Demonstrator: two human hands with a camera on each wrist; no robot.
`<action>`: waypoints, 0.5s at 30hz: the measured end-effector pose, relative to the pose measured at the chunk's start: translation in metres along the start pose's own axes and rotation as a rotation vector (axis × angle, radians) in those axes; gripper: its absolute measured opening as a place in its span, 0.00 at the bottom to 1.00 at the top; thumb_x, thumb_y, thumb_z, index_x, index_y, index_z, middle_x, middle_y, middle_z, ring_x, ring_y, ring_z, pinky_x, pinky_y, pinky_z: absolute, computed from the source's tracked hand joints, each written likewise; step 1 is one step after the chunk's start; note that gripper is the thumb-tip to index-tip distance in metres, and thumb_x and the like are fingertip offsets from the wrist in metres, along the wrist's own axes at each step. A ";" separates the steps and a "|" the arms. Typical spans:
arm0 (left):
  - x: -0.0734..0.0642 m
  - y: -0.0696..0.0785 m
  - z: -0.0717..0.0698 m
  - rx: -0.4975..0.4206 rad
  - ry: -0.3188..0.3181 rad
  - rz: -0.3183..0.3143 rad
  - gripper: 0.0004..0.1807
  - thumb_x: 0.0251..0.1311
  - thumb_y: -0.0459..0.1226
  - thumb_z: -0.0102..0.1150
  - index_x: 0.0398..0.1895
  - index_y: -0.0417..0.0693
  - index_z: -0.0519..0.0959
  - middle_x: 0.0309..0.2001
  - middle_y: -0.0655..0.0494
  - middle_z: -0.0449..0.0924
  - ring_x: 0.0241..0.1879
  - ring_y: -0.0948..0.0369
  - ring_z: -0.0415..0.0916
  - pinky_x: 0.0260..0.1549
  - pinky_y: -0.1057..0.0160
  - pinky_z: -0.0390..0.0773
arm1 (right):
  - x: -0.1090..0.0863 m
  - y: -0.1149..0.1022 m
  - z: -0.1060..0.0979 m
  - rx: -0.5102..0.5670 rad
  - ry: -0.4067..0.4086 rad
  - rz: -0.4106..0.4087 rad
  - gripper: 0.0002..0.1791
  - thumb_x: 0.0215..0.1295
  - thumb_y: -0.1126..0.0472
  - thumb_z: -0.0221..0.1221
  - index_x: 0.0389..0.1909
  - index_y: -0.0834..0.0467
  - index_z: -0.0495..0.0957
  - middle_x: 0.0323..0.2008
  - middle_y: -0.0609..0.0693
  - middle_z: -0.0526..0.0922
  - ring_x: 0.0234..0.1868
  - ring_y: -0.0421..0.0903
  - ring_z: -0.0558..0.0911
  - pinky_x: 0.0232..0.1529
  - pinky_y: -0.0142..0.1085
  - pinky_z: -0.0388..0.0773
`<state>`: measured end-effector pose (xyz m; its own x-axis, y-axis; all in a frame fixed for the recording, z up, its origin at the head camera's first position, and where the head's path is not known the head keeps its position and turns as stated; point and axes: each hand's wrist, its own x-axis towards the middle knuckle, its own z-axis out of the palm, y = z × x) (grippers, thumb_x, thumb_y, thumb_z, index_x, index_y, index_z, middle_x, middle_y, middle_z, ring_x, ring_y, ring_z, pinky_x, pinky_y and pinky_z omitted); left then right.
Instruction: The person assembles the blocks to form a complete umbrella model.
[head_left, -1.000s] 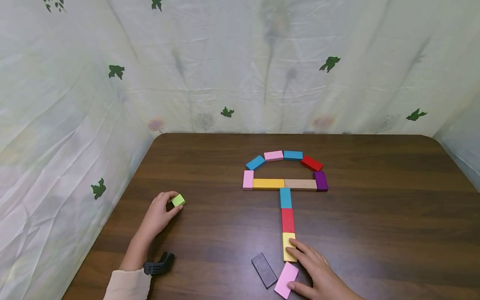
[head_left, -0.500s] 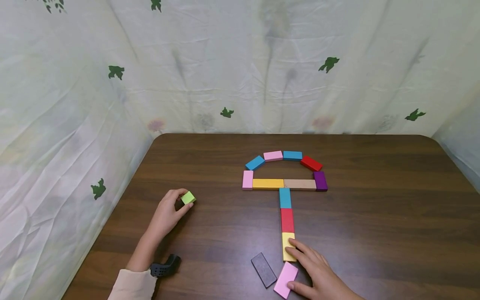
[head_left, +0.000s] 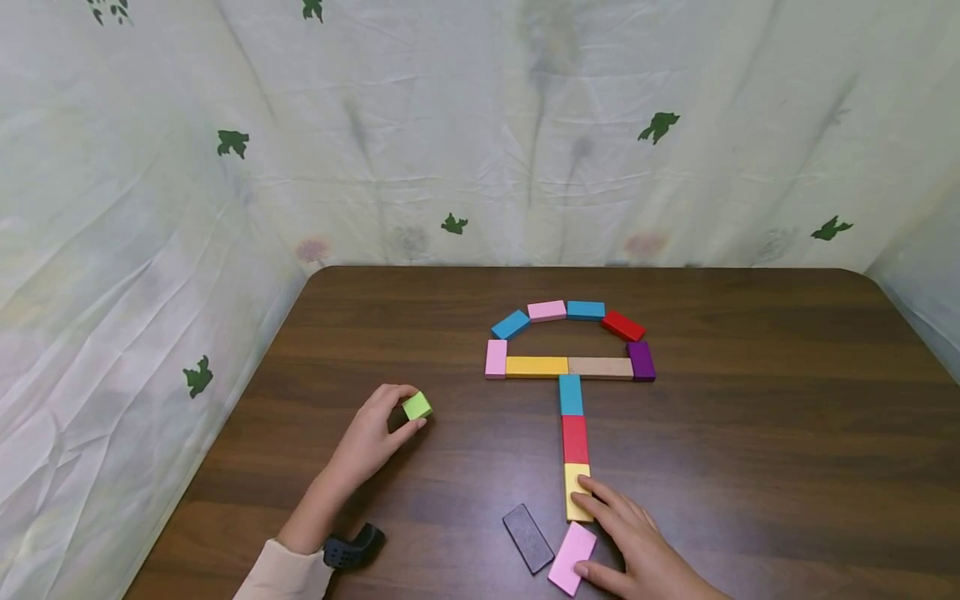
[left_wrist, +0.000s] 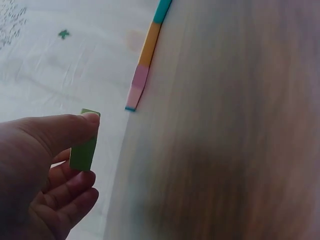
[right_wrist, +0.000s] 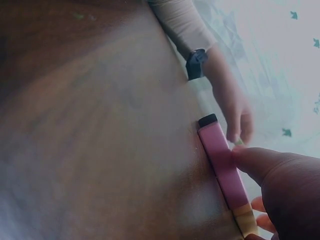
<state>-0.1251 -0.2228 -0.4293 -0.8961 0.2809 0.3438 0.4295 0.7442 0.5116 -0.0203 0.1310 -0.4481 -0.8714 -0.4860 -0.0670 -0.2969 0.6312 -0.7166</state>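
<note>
My left hand (head_left: 372,433) pinches a lime-green block (head_left: 417,406) between thumb and fingers, over the left part of the table; the left wrist view shows the green block (left_wrist: 84,147) under the thumb. At the front, my right hand (head_left: 633,542) lies with its fingertips on a pale yellow block (head_left: 577,506) and its thumb at the edge of a slanted pink block (head_left: 572,560). In the right wrist view that thumb touches the side of the pink block (right_wrist: 225,167). A black block (head_left: 528,538) lies just left of the pink one.
Red (head_left: 575,439) and blue (head_left: 571,395) blocks continue the column away from me. It meets a row of yellow (head_left: 537,367) and tan (head_left: 600,367) blocks, closed above by an arch of several coloured blocks. A patterned white cloth (head_left: 480,133) hangs behind the brown table (head_left: 765,433).
My left hand has moved to the right with the green block, closer to the column. The right hand and the laid blocks have stayed in place.
</note>
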 end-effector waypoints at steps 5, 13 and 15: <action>-0.001 0.013 0.007 -0.009 -0.018 0.050 0.21 0.45 0.34 0.68 0.43 0.44 0.73 0.40 0.57 0.71 0.39 0.63 0.69 0.37 0.60 0.72 | -0.001 0.002 0.001 -0.014 0.030 -0.029 0.39 0.50 0.35 0.57 0.60 0.52 0.66 0.63 0.48 0.59 0.58 0.50 0.61 0.50 0.58 0.60; -0.005 0.032 0.019 -0.042 -0.107 0.082 0.19 0.48 0.36 0.67 0.44 0.46 0.73 0.41 0.59 0.71 0.40 0.65 0.68 0.38 0.64 0.72 | -0.002 0.004 0.002 -0.035 0.079 -0.077 0.38 0.51 0.36 0.57 0.59 0.52 0.67 0.63 0.47 0.60 0.59 0.49 0.62 0.50 0.57 0.61; -0.006 0.036 0.022 -0.055 -0.128 0.091 0.19 0.48 0.36 0.67 0.44 0.47 0.73 0.41 0.60 0.70 0.40 0.66 0.67 0.38 0.64 0.72 | -0.002 0.004 0.002 -0.039 0.083 -0.082 0.38 0.51 0.36 0.57 0.59 0.52 0.67 0.63 0.48 0.60 0.59 0.49 0.62 0.50 0.57 0.61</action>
<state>-0.1068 -0.1840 -0.4304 -0.8588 0.4231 0.2889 0.5116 0.6787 0.5268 -0.0186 0.1332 -0.4523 -0.8726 -0.4860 0.0500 -0.3820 0.6149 -0.6899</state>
